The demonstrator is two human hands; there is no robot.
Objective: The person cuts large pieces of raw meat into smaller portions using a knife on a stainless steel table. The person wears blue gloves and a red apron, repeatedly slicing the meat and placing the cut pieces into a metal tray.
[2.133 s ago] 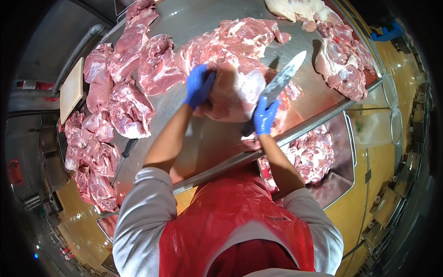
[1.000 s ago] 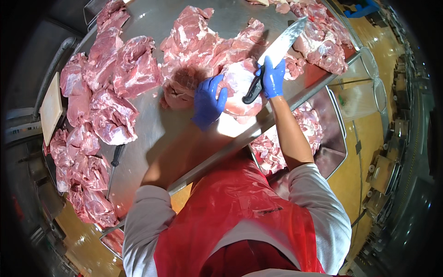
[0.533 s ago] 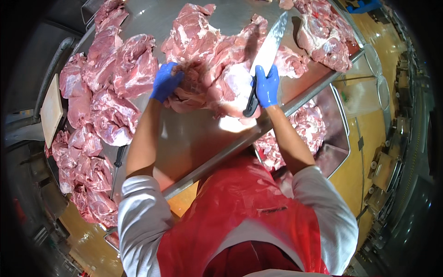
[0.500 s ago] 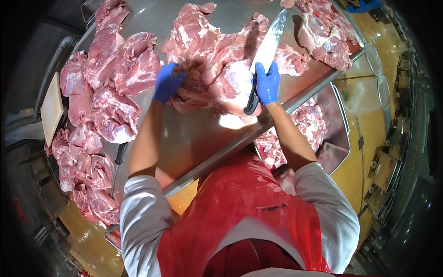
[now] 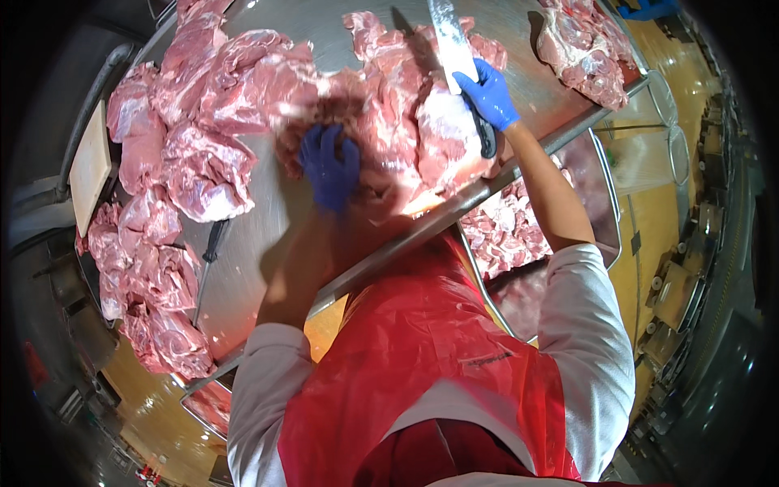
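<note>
A large slab of raw pink meat (image 5: 406, 122) lies in front of me on the steel table (image 5: 268, 243). My left hand (image 5: 329, 166), in a blue glove, is blurred and presses on the slab's left part. My right hand (image 5: 488, 96), also blue-gloved, grips the black handle of a broad-bladed knife (image 5: 450, 40). The blade points away from me, over the slab's right side.
Many meat cuts (image 5: 203, 114) are heaped along the table's left and far side, and more meat pieces (image 5: 584, 49) lie at the far right. A thin dark-handled tool (image 5: 209, 252) lies on the table to my left. A steel bin (image 5: 519, 235) of trimmed pieces sits below the table's right edge.
My left hand has slid from the slab's far left toward its middle. The knife has turned more upright and moved farther away. The view has shifted closer to the table.
</note>
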